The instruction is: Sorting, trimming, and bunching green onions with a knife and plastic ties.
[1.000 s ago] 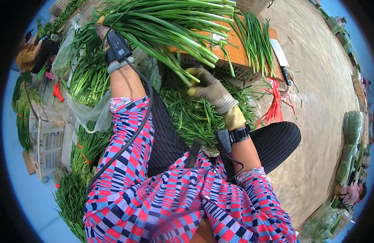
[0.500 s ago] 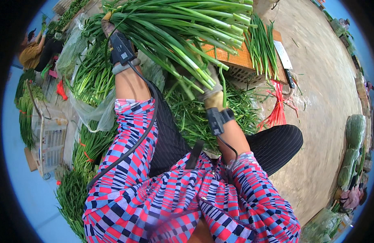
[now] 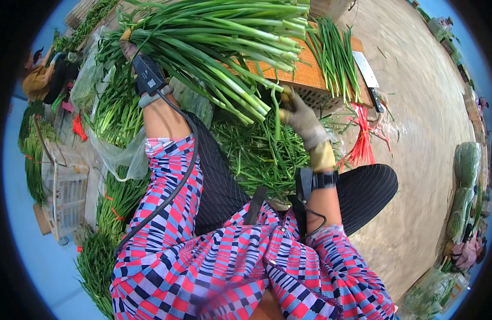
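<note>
My left hand (image 3: 129, 49), in a soiled glove, is closed around the leafy part of a large bunch of long green stalks that look like garlic chives (image 3: 224, 48). Their pale cut ends point right. Just below those ends, my gloved right hand (image 3: 305, 124) has its fingers curled in at a bent stalk (image 3: 277, 114) that hangs from the bunch. The fingers are slightly blurred and seem to pinch it. Loose green leaves (image 3: 262, 154) are heaped beneath, between my legs.
An orange-brown board (image 3: 310, 66) on a crate bears more chives (image 3: 336, 61) and a cleaver (image 3: 366, 69). Red ties (image 3: 361, 141) hang beside it. Plastic-wrapped greens (image 3: 115, 106), tied bundles (image 3: 115, 205) and a white crate (image 3: 70, 197) stand at left. Another person (image 3: 40, 80) sits far left.
My right hand has come out from under the bunch to the right, beside the cut ends. The bunch and my left hand have shifted a little left.
</note>
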Demonstrator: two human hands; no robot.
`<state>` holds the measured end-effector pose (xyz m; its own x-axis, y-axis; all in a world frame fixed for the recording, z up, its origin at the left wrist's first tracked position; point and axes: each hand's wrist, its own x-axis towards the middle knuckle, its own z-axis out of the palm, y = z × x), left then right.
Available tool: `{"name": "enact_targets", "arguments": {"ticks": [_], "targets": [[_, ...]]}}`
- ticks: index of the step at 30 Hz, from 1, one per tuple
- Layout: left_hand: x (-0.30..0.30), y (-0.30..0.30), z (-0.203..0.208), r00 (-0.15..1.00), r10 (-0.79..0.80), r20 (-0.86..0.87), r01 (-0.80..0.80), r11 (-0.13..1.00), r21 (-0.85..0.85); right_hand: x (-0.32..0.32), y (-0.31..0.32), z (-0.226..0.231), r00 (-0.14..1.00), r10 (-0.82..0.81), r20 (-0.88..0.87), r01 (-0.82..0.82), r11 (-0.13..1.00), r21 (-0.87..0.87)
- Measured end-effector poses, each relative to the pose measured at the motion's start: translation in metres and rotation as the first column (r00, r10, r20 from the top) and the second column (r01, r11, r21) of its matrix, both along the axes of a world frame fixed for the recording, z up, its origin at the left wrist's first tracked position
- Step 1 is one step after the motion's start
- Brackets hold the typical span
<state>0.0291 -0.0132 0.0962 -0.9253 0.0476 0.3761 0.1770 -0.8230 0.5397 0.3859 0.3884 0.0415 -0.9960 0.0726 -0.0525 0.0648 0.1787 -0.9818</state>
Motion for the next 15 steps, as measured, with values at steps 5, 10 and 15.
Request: {"name": "enact_targets", "arguments": {"ticks": [5,10,15], "targets": [[-0.029,-0.03,-0.002,0.971,-0.162,-0.176,0.147,0.985,-0.094,-0.055,-0.04,0.036,0.673,0.298,-0.677,0.154,0.839,0.521],[0.021,0.024,0.021,0.988,0.153,0.016,-0.153,0.975,0.16,-0.028,-0.037,0.046,0.948,0.001,-0.318,-0.138,0.903,-0.407],[0.053,0.043,0.047,0.99,0.141,-0.016,-0.139,0.987,0.085,-0.018,-0.042,0.056,0.993,-0.032,-0.117,-0.072,0.619,-0.782]]}}
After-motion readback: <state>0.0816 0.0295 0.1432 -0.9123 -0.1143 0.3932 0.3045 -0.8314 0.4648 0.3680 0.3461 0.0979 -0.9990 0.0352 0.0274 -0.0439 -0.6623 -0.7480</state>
